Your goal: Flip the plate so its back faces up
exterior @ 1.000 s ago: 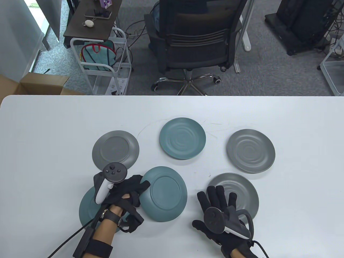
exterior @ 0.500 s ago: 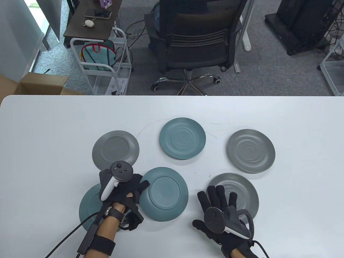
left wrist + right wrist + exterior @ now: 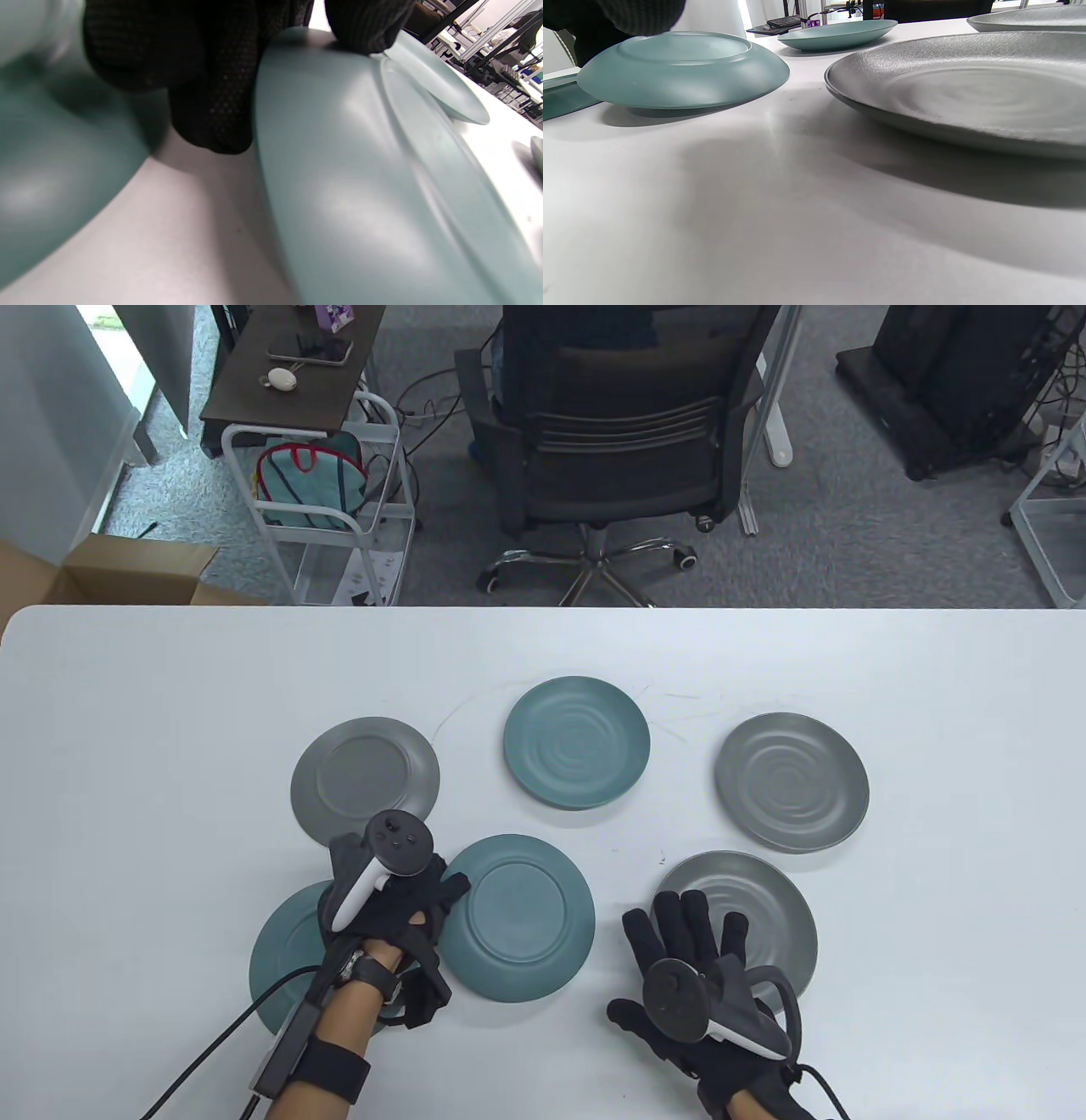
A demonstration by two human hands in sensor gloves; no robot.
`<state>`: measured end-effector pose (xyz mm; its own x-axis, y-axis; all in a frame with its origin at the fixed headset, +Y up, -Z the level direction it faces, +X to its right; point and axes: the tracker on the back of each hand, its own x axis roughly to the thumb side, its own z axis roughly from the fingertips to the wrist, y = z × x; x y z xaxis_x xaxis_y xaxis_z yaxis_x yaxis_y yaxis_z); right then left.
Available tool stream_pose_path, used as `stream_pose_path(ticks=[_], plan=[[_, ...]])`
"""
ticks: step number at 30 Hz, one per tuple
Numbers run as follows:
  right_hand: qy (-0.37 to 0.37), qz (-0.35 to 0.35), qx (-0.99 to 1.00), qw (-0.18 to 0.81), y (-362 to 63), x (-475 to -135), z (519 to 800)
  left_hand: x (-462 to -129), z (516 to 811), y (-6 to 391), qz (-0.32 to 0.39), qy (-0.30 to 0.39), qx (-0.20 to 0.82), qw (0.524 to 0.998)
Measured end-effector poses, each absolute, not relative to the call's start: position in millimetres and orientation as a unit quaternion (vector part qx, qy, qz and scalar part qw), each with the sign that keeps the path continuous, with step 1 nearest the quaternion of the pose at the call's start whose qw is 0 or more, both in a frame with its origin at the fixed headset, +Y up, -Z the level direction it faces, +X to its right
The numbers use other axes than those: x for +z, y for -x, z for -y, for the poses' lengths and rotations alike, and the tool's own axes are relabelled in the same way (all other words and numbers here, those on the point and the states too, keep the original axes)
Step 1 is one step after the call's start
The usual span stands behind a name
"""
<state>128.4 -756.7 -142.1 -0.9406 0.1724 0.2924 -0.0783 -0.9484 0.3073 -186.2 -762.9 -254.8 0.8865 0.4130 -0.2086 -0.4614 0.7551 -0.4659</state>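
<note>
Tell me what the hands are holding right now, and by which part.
The left hand grips the upside-down teal plate by its left rim, with fingers on its back. The right hand holds nothing; it lies spread beside the grey plate.

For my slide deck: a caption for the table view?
Left hand lowers flipped teal plate, back up, among five other plates.

This is an office used as a recording room. Beyond the white surface point(image 3: 170, 687) lies grey carpet point(image 3: 848, 517) with a black swivel chair point(image 3: 628, 441), loose cables point(image 3: 424, 398), a wire trolley point(image 3: 339, 517), a small side desk point(image 3: 288, 381) bearing a phone point(image 3: 310, 347), an open cardboard box point(image 3: 127, 572), and dark equipment point(image 3: 959, 381).
</note>
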Motion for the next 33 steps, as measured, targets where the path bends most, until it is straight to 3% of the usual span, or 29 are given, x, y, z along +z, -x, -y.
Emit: stream_pose_path(ticks=[17, 33], plan=[[-0.161, -0.148, 0.974, 0.062, -127, -142, 757, -256, 760, 176, -0.043, 0.240, 0.129, 0.961], [-0.159, -0.148, 0.974, 0.057, -126, -142, 757, -232, 729, 176, 0.016, 0.143, -0.010, 0.990]])
